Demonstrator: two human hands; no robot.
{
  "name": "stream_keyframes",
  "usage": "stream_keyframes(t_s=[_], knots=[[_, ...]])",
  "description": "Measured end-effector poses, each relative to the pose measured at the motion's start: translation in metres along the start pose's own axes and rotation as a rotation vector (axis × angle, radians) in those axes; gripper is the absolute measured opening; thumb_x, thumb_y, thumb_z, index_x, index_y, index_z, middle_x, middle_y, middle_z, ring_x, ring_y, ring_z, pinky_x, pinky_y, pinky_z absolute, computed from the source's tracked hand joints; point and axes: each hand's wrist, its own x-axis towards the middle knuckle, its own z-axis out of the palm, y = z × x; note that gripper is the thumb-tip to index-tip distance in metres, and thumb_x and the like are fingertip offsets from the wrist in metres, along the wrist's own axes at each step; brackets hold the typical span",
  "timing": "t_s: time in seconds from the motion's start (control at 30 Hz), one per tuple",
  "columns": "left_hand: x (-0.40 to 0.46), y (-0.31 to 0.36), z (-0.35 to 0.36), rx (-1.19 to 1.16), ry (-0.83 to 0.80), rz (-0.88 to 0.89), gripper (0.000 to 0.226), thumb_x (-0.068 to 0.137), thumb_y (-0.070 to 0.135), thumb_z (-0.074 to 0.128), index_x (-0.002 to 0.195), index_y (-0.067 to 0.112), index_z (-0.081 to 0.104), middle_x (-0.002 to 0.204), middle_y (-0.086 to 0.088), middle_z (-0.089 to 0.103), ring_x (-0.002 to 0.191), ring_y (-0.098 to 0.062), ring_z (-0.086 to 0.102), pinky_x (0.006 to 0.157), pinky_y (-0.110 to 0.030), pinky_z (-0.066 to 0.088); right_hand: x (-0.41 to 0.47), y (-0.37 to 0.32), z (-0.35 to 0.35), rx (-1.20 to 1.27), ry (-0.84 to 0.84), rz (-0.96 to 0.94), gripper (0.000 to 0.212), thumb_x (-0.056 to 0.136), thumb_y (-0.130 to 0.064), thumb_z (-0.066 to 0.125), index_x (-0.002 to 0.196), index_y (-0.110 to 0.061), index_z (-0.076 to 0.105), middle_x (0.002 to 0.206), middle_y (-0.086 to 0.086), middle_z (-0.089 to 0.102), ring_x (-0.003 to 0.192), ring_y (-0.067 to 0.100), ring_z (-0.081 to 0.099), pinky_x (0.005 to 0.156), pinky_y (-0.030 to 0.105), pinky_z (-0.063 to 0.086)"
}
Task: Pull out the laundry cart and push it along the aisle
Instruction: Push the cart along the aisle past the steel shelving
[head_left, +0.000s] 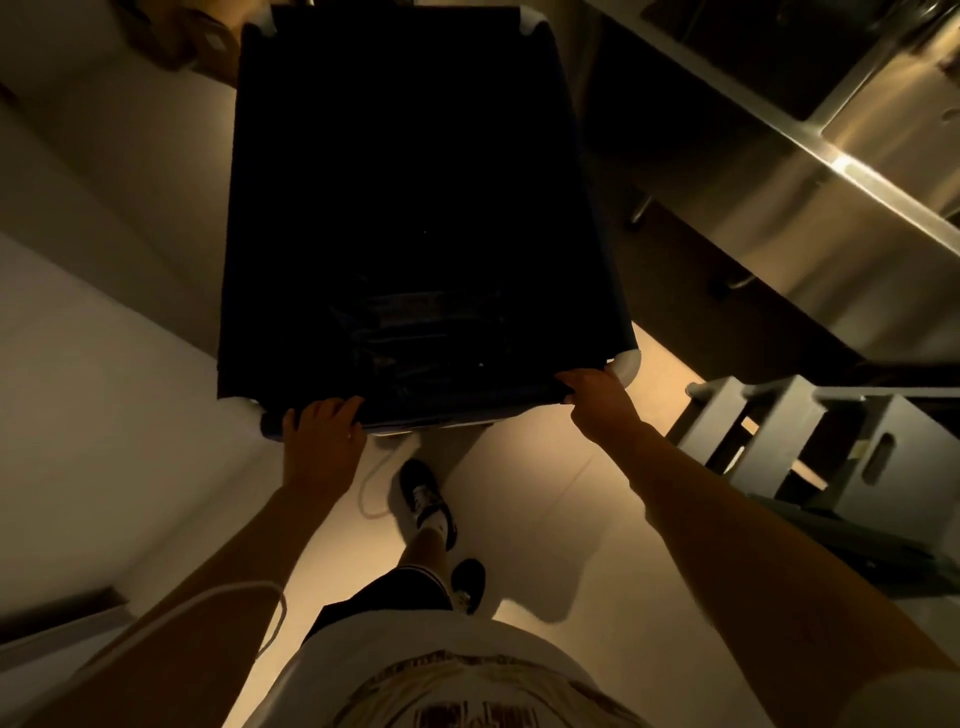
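The laundry cart (249, 218) is a deep bin of dark fabric with white rounded corner pieces, standing straight ahead of me in a dim aisle. Its inside is almost black; something shiny and dark lies at the bottom near me. My left hand (323, 435) grips the cart's near rim close to the left corner. My right hand (597, 397) grips the same rim beside the right corner. Both arms are stretched forward. My feet in dark shoes stand just behind the cart.
A stainless steel counter (857, 171) on legs runs along the right side. Grey crates (852, 447) sit on the floor at the right, close to my right arm. A pale wall (78, 312) lines the left. Cardboard boxes (176, 36) sit at the far left.
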Motion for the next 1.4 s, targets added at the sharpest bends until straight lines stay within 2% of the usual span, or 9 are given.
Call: stream_keyframes(t_s=[0.63, 0.9, 1.1, 1.23, 1.4], knots=[[0.106, 0.035, -0.026, -0.056, -0.01, -0.171, 0.042, 0.1, 0.027, 0.057, 0.141, 0.021, 0.059, 0.132, -0.011, 0.065, 0.128, -0.038, 0.055, 0.115, -0.059, 0.031, 0.159, -0.022, -0.08, -0.081, -0.078, -0.083, 0.049, 0.095, 0.002, 0.057, 0.141, -0.013, 0.056, 0.142, 0.013, 0.057, 0.135, 0.034, 0.051, 0.117, 0.04, 0.041], [0.152, 0.045, -0.037, -0.071, -0.02, -0.266, 0.044, 0.099, 0.028, 0.056, 0.143, 0.021, 0.057, 0.134, -0.011, 0.064, 0.129, -0.037, 0.054, 0.115, -0.059, 0.033, 0.233, -0.026, -0.107, -0.153, -0.113, -0.206, 0.048, 0.095, -0.001, 0.058, 0.14, -0.017, 0.057, 0.137, 0.01, 0.06, 0.13, 0.032, 0.053, 0.112, 0.042, 0.045], [0.187, 0.061, -0.046, -0.104, -0.031, -0.417, 0.046, 0.101, 0.029, 0.054, 0.146, 0.025, 0.053, 0.144, -0.007, 0.058, 0.141, -0.034, 0.044, 0.117, -0.065, 0.025, 0.291, -0.032, -0.13, -0.193, -0.141, -0.32, 0.043, 0.096, -0.008, 0.061, 0.137, -0.017, 0.058, 0.131, 0.01, 0.065, 0.126, 0.031, 0.057, 0.113, 0.042, 0.044], [0.21, 0.062, -0.049, -0.147, -0.022, -0.459, 0.045, 0.101, 0.027, 0.053, 0.146, 0.025, 0.053, 0.145, -0.007, 0.057, 0.142, -0.034, 0.043, 0.118, -0.067, 0.022, 0.327, -0.039, -0.144, -0.239, -0.171, -0.381, 0.041, 0.097, -0.012, 0.06, 0.137, -0.02, 0.058, 0.131, 0.009, 0.065, 0.125, 0.03, 0.058, 0.11, 0.042, 0.047], [0.238, 0.059, -0.062, -0.152, -0.074, -0.499, 0.046, 0.104, 0.029, 0.044, 0.15, 0.029, 0.047, 0.151, -0.003, 0.052, 0.145, -0.03, 0.039, 0.12, -0.064, 0.02, 0.366, -0.052, -0.156, -0.268, -0.187, -0.429, 0.04, 0.098, -0.012, 0.058, 0.137, -0.022, 0.058, 0.129, 0.008, 0.066, 0.122, 0.029, 0.06, 0.108, 0.041, 0.048]])
